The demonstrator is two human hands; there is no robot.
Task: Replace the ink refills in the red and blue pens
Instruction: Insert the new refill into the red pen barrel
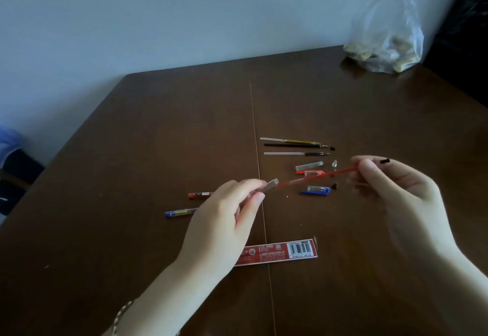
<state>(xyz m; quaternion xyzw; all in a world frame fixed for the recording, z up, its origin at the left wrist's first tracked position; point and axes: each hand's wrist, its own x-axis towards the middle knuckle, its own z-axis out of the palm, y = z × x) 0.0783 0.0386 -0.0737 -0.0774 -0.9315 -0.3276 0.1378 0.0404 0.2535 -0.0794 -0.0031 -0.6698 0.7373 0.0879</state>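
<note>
My left hand pinches a clear tube just above the table. A red ink refill runs from the tube's open end to my right hand, which grips its far end. A small black piece sticks out past my right fingertips. A red-ended pen barrel and a blue-ended pen barrel lie on the brown table, partly hidden by my left hand. Clear, red and blue caps lie under the refill.
Three loose refills lie side by side behind the caps. Small tip pieces sit near them. A red refill package lies near my left wrist. A clear plastic bag stands at the table's far right corner.
</note>
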